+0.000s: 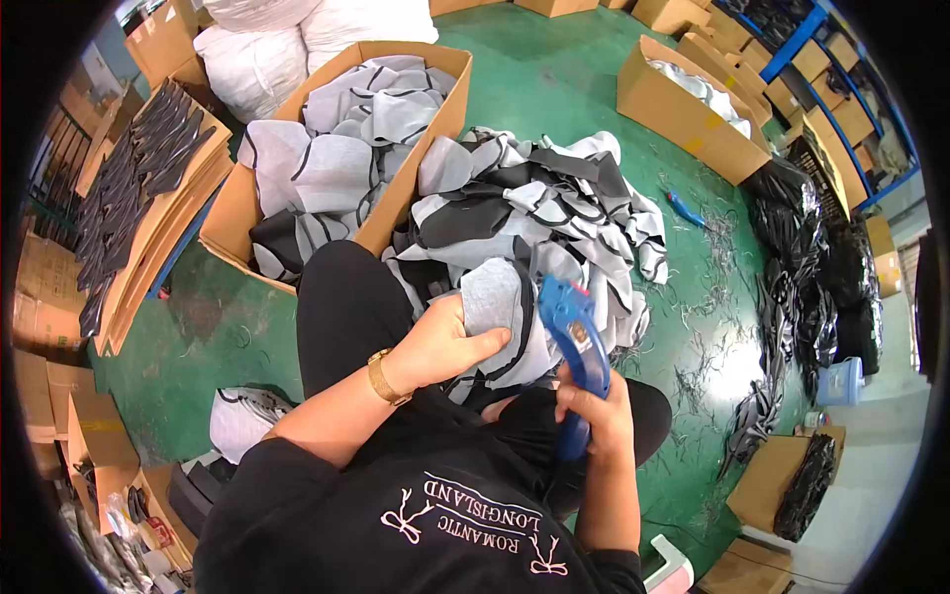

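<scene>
My left hand [445, 345] is closed on the edge of a grey fabric piece [489, 297] with black edging, its thumb lying on top. In my right hand [600, 414] is a blue hand tool [584, 346] with a long curved grip, the fingers wrapped round it. The tool's head is beside the black edge of the piece; whether they touch, I cannot tell. Just beyond both hands, a loose heap of grey and black fabric pieces [554, 203] lies on the floor.
Left of the heap stands a cardboard box [381, 223] filled with similar pieces. Another box [693, 129] is at the far right. A blue tool [683, 210] lies on the green floor among thin dark scraps [727, 262]. Black plastic bags [841, 287] line the right side.
</scene>
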### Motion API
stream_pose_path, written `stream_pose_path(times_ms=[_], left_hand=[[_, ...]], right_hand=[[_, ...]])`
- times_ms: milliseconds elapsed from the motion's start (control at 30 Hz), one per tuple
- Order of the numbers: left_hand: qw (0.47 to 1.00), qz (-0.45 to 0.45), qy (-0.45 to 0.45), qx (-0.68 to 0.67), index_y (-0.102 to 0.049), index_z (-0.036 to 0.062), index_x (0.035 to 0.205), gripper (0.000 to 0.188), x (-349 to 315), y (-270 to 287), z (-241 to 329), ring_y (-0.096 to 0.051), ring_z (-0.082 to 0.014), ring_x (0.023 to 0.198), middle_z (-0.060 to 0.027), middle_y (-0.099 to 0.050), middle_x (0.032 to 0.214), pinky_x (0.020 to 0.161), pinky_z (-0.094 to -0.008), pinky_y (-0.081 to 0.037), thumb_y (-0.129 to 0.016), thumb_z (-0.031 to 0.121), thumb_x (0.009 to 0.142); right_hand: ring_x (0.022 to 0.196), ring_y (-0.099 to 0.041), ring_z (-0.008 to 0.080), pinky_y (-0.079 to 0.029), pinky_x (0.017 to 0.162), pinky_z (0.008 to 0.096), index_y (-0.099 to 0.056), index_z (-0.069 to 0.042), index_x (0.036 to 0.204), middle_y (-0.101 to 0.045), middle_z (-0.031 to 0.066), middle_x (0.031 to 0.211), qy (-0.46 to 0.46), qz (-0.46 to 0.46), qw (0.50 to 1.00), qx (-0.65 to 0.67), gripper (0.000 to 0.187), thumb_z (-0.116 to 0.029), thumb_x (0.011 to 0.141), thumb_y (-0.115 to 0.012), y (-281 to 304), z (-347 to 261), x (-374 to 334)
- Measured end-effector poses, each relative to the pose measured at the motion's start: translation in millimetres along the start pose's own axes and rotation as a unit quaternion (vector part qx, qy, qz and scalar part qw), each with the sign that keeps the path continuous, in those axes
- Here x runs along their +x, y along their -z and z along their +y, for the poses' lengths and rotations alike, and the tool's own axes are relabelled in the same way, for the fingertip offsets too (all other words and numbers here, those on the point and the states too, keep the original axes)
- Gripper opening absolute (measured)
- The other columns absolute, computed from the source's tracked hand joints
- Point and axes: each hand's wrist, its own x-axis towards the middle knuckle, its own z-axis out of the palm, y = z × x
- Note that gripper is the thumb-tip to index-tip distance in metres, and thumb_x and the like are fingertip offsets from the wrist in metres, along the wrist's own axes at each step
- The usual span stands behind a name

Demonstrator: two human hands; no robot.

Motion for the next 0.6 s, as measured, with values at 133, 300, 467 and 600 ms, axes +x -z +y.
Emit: stream_pose_path(times_ms=[133,300,467,600], left_hand=[[0.994,-0.020,-0.009,-0.111,-0.058,0.0005,0.116,0.030,2.1,-17.3,4.2,-0.057,-0.0091,0.097,-0.0013,-0.063,0.106,0.087,-0.0282,-0.046,-0.063,0.008,0.088],[0.985,-0.069,0.022,-0.156,-0.059,0.0009,0.115,0.029,-4.3,-27.4,0.1,-0.057,-0.0082,0.096,-0.0015,-0.063,0.106,0.086,-0.0267,-0.046,-0.063,0.011,0.089],[0.940,-0.020,0.074,-0.332,-0.058,0.0015,0.117,0.029,16.1,-24.9,6.7,-0.062,-0.0132,0.095,-0.0053,-0.064,0.108,0.085,-0.0292,-0.049,-0.062,0.010,0.089],[0.925,-0.014,0.063,-0.373,-0.057,-0.0002,0.117,0.032,20.4,-16.6,5.9,-0.062,-0.0144,0.096,-0.0054,-0.065,0.108,0.086,-0.0296,-0.049,-0.064,0.012,0.088]], right_hand=[[0.065,-0.058,0.0117,-0.049,0.059,0.0256,-0.058,0.004,0.097,-0.060,0.0048,0.078,0.067,0.060,0.995,-0.037,0.035,-0.007,0.070,-0.077,-16.8,-25.6,14.3],[0.067,-0.056,0.0103,-0.048,0.063,0.0265,-0.060,0.000,0.091,-0.060,0.0024,0.075,0.143,0.122,0.946,-0.264,0.035,-0.012,0.065,-0.080,-43.6,-30.1,32.4],[0.067,-0.056,0.0114,-0.048,0.064,0.0265,-0.060,0.000,0.096,-0.061,0.0032,0.077,0.113,0.079,0.967,-0.213,0.035,-0.011,0.068,-0.077,-43.0,-22.4,30.0],[0.069,-0.060,0.0166,-0.049,0.065,0.0300,-0.056,0.005,0.104,-0.060,0.0066,0.078,0.042,-0.005,0.999,0.018,0.043,-0.011,0.068,-0.074,-19.8,-16.1,23.5]])
